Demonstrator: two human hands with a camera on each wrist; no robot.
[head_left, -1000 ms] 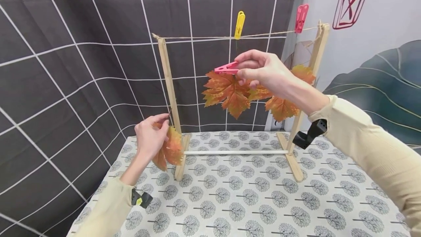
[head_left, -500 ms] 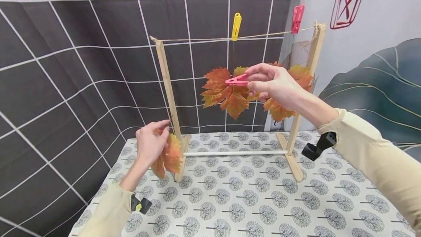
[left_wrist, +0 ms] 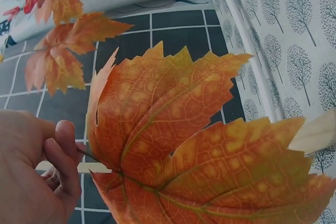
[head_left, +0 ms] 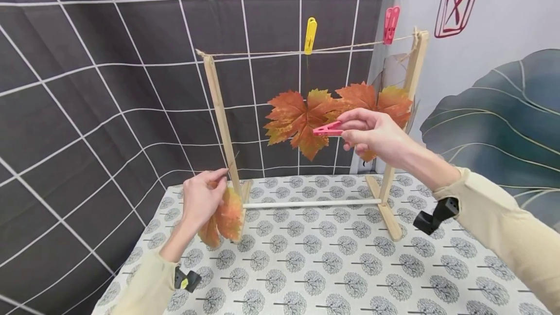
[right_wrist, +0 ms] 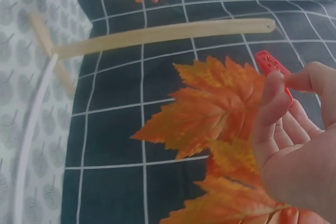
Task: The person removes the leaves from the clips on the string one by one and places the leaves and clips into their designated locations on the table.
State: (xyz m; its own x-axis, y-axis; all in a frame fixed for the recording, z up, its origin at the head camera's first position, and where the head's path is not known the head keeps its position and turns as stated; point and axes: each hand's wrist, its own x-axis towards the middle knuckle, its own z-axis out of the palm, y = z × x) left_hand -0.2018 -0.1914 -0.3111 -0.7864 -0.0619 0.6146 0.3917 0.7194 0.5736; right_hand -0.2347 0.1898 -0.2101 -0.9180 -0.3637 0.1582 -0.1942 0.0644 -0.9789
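Space separates left hand (head_left: 202,198) from held pink clothespin (head_left: 328,131).

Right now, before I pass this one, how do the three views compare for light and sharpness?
Head view: bright and fairly even, left hand and right hand clear; left wrist: dimmer, yet veins crisp on the held leaf; right wrist: hazy and softer, the tree print on the tablecloth blurred, and the pink clip looks red there.

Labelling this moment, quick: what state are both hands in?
Left hand: closed, holding an orange leaf by its stem.
Right hand: closed, pinching a pink clothespin.
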